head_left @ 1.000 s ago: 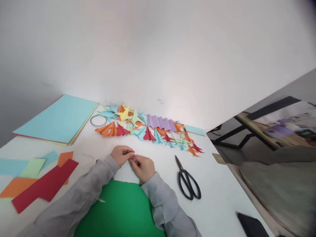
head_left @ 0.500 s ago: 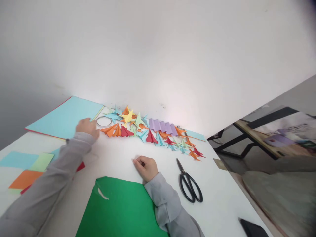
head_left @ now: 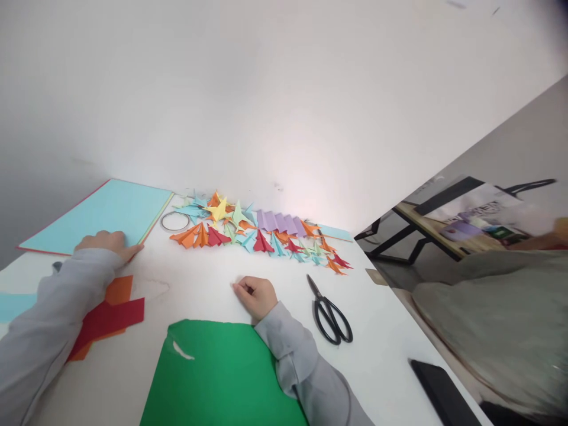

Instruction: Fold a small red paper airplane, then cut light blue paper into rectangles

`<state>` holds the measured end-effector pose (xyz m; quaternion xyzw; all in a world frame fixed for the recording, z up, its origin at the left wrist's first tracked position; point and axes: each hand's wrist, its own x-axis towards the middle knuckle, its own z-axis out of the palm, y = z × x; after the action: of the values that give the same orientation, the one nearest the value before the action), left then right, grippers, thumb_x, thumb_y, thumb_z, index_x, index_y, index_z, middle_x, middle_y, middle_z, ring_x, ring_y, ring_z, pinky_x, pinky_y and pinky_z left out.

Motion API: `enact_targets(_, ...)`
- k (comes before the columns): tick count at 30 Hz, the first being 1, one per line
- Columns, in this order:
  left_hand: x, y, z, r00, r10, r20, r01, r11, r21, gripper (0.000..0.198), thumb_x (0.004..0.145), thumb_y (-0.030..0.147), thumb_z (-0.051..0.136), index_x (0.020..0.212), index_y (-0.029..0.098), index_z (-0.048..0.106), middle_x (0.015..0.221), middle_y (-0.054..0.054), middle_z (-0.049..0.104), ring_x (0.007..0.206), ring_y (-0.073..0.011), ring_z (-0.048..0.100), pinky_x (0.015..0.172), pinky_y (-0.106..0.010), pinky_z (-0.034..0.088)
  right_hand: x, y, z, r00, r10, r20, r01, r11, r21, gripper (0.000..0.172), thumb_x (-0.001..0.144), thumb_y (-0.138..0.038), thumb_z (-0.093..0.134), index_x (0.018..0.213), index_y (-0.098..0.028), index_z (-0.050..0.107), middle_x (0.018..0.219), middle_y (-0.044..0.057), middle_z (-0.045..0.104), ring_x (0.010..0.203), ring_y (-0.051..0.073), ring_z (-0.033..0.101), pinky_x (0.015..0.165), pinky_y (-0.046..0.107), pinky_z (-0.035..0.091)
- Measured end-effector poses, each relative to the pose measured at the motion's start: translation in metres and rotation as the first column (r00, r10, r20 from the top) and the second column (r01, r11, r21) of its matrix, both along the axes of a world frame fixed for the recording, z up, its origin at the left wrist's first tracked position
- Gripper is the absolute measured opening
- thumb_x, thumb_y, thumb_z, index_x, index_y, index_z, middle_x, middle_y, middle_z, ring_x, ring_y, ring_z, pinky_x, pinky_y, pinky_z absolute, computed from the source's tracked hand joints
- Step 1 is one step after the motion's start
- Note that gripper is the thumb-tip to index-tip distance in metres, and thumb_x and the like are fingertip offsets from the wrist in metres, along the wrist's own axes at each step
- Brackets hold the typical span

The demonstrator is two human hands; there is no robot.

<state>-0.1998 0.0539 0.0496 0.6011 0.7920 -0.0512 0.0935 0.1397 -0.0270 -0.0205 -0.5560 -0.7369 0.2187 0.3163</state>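
My left hand (head_left: 104,244) rests on the near right corner of a stack of large sheets with light blue paper (head_left: 106,207) on top. Its thumb is stretched out along the corner, and its fingertips are hidden behind the knuckles. My right hand (head_left: 256,296) lies on the white table with its fingers curled in, and no object shows in it. Just below its wrist is a green sheet (head_left: 217,373) with a torn white mark. Black-handled scissors (head_left: 331,313) lie to its right, closed. Red paper (head_left: 113,319) and orange paper (head_left: 119,290) lie beside my left sleeve.
Many folded paper pieces (head_left: 237,216) in several colours line the wall, with a pleated purple strip (head_left: 279,223) among them. A round ring (head_left: 175,221) lies near the blue stack. A black phone-like slab (head_left: 441,387) sits by the right edge. Beyond stands another table (head_left: 426,228).
My left hand has moved left, away from the ring, onto the corner of the blue-topped stack. More red and orange paper shows beside the sleeve. My right hand stays curled; the view has shifted slightly.
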Motion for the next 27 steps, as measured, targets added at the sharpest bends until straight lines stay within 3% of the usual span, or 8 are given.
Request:
enact_targets(2,-0.001,0.001,0.005,0.996,0.009,-0.084,-0.015,0.997,-0.078,0.072,0.067,0.073,0.031,0.097,0.014,0.059,0.107,-0.021,0.057,0.096,-0.0366,0.054,0.073,-0.041,0.042,0.000,0.000,0.000,1.000,0.000,-0.001,0.000,1.000,-0.003,0.031,0.080,-0.037,0.051,0.058,-0.018,0.060,0.047,-0.003,0.050,0.044,0.008,0.040,0.045,0.019,0.030)
enact_targets(8,-0.003,-0.001,0.013,0.992,-0.026,-0.120,0.017,0.997,-0.079,0.083,0.064,0.076,0.033,0.120,0.017,0.053,0.121,-0.021,0.051,0.104,-0.0383,0.052,0.078,-0.043,0.041,0.000,0.000,0.001,1.000,0.004,0.003,-0.004,1.000,-0.003,0.031,0.080,-0.038,0.051,0.057,-0.018,0.060,0.047,-0.003,0.050,0.044,0.009,0.041,0.045,0.020,0.030)
enact_targets(12,-0.005,0.000,0.017,0.994,-0.014,-0.108,0.001,0.993,-0.118,0.084,0.066,0.074,0.033,0.125,0.017,0.049,0.125,-0.020,0.050,0.110,-0.0365,0.049,0.083,-0.044,0.040,0.000,-0.001,0.002,1.000,-0.002,0.016,0.002,1.000,-0.002,0.032,0.080,-0.038,0.050,0.057,-0.018,0.060,0.047,-0.003,0.051,0.044,0.009,0.041,0.046,0.021,0.030)
enact_targets(19,-0.008,-0.002,0.024,0.996,-0.009,-0.086,-0.002,0.992,-0.123,0.076,0.071,0.068,0.033,0.126,0.017,0.049,0.133,-0.013,0.049,0.116,-0.0344,0.046,0.089,-0.043,0.037,0.001,-0.001,0.001,1.000,0.012,0.007,-0.012,1.000,0.014,0.033,0.080,-0.038,0.050,0.057,-0.017,0.059,0.046,-0.002,0.049,0.044,0.009,0.041,0.045,0.020,0.030)
enact_targets(21,-0.008,-0.005,0.024,0.996,-0.060,-0.073,0.051,0.992,-0.117,0.074,0.070,0.066,0.037,0.123,0.017,0.052,0.129,-0.013,0.053,0.113,-0.0341,0.049,0.088,-0.041,0.038,0.001,-0.002,0.001,1.000,0.024,0.011,-0.024,1.000,0.011,0.033,0.080,-0.039,0.050,0.057,-0.017,0.059,0.047,-0.002,0.049,0.045,0.009,0.041,0.045,0.021,0.031)
enact_targets(27,-0.011,-0.008,0.018,0.994,-0.064,-0.083,0.059,0.996,-0.061,0.058,0.068,0.051,0.040,0.114,0.021,0.061,0.115,-0.010,0.063,0.105,-0.0318,0.056,0.079,-0.035,0.042,0.003,-0.002,0.000,0.999,0.038,0.010,-0.038,0.999,0.009,0.035,0.081,-0.041,0.049,0.057,-0.017,0.059,0.047,-0.002,0.048,0.045,0.009,0.041,0.046,0.020,0.032)
